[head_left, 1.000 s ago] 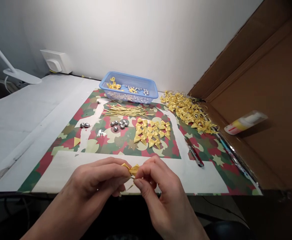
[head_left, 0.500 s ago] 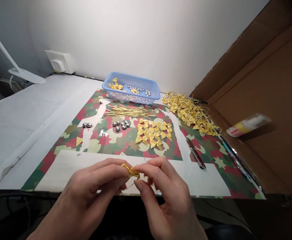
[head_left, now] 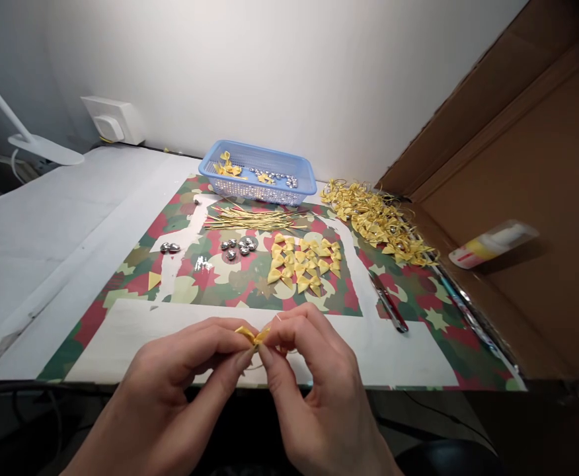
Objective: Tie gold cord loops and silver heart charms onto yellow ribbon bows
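A small yellow ribbon bow point(head_left: 251, 334) is pinched between both hands at the table's near edge. My left hand point(head_left: 180, 390) grips its left side with thumb and fingertips. My right hand point(head_left: 314, 390) pinches its right side, fingers curled close. A thin gold thread hangs below the bow. Further back on the patterned paper point(head_left: 135, 281) lie several loose yellow bows point(head_left: 303, 259), several silver beads point(head_left: 238, 246) and a bundle of gold wire ties point(head_left: 250, 220).
A blue basket point(head_left: 260, 173) with bows and beads stands at the back. A heap of finished bows point(head_left: 379, 225) lies back right. A red pen-like tool point(head_left: 388, 302), a glue bottle point(head_left: 492, 243) on the cardboard wall, and a lamp point(head_left: 36, 147) at left.
Both hands have stayed at the near edge. The fingers have closed tighter on the bow, and the right fingers have shifted slightly over it.
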Demonstrator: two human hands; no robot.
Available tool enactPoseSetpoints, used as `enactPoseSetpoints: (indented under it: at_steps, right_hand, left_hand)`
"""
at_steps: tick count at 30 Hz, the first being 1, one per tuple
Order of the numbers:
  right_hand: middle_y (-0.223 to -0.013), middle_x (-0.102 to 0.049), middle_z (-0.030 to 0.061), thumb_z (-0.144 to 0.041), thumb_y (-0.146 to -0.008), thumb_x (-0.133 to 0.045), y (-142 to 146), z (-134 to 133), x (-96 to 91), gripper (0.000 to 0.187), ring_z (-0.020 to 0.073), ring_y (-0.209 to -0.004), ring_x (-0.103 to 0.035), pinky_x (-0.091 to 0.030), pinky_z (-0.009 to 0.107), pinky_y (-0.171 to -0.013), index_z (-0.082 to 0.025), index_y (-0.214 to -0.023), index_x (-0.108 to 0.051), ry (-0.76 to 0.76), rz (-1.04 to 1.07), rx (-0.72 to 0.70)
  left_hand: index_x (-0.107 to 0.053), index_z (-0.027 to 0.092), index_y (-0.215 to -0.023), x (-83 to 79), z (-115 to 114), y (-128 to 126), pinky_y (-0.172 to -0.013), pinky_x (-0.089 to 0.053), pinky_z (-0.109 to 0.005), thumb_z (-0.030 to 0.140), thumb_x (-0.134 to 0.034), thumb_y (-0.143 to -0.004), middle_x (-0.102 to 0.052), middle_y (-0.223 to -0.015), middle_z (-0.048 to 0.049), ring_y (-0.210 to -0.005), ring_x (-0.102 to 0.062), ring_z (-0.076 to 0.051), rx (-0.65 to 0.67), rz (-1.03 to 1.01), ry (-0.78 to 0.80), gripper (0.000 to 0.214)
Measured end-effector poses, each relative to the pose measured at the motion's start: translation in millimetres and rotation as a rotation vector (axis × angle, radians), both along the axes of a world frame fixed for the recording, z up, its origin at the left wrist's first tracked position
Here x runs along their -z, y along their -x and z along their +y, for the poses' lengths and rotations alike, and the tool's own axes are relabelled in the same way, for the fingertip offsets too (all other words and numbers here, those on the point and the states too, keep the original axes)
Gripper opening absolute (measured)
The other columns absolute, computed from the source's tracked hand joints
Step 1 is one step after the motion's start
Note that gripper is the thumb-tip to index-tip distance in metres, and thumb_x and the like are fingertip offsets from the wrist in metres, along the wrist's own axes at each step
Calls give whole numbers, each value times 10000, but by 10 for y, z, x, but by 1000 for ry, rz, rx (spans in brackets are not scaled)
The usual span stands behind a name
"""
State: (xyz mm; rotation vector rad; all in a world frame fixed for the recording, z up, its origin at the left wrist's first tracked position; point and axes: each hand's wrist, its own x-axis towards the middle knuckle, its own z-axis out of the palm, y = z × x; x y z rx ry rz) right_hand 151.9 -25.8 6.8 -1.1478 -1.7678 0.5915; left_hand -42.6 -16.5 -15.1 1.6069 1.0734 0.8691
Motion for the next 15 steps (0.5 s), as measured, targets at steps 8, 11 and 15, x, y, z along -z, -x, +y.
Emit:
enactPoseSetpoints:
  at_steps: [8,11,15]
  right_hand:
    - [-825,-602,22,-60,-976,-537,8,19,-7,195,128,-761,-609,-492,250,-672,-153,-852,-653,7,4,-12]
    - [-826,-603,24,-74,-977,-539,-4,34,-20,198,136,-751,-604,-490,265,-667,-153,-847,-666,36,-4,-26]
    - [-828,-612,22,-76,-961,-552,-8,49,-42,195,137,-756,-612,-493,266,-679,-154,-837,-681,92,-4,-41]
  left_hand:
    - [-826,295,-1035,-99,21,-17,-825,-636,-212,418,-662,-1057,-817,-1054,-16,-943,-754,-204,-46,-54,92,206]
    - [-833,286,-1000,-127,61,-20,-785,-630,-222,433,-696,-1029,-803,-996,-17,-899,-746,-205,-54,-87,152,203]
    - [-827,272,-930,-151,119,-16,-727,-598,-245,461,-732,-998,-779,-920,-18,-836,-710,-205,-15,-119,253,222]
